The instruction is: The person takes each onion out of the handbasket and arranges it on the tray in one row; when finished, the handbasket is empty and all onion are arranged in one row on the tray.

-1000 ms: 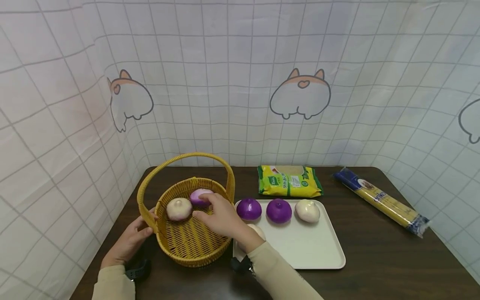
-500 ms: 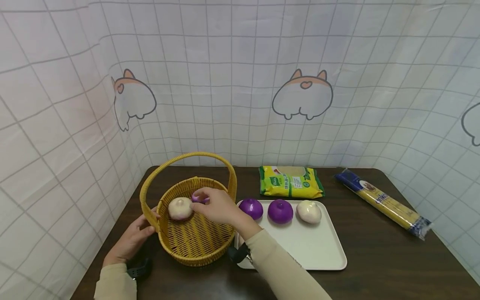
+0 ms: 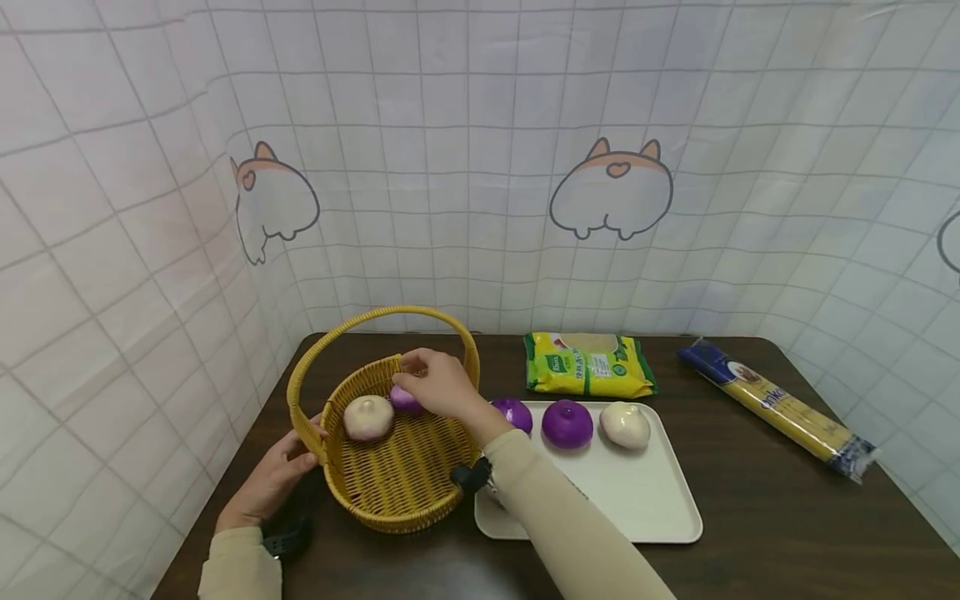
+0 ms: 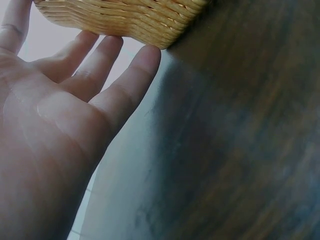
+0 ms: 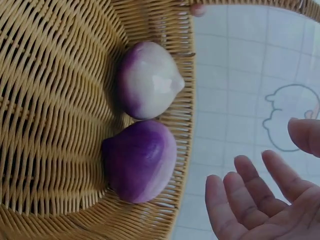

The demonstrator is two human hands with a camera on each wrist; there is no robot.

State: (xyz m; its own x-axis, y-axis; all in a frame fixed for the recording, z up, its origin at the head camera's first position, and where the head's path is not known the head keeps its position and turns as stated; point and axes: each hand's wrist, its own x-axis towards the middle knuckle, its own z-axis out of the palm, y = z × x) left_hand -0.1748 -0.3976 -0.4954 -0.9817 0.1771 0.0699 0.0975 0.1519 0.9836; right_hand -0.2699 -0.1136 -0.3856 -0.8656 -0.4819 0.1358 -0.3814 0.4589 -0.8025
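Note:
A round yellow wicker basket (image 3: 402, 525) with a tall handle stands at the left of the table. Inside it, a white onion with a purple base (image 3: 368, 418) lies beside a purple onion with a pale end (image 5: 140, 162); the two touch in the right wrist view. My right hand (image 3: 441, 387) hovers over the basket's far right side, its fingers loosely bent and apart from the onions (image 5: 150, 80). It partly hides the purple one in the head view. My left hand (image 3: 272, 479) touches the basket's left outer wall with outstretched fingertips (image 4: 147, 57).
Right of the basket is a white tray (image 3: 637, 508) bearing purple onions (image 3: 567, 424) and a white one (image 3: 626, 425). My right forearm covers its left part. Behind it lies a yellow-green packet (image 3: 589, 365); a spaghetti pack (image 3: 776, 407) lies at the far right.
My right hand has come off the purple onion, rising toward the basket's back right. The onion stays in the basket. My left hand keeps its place at the basket wall.

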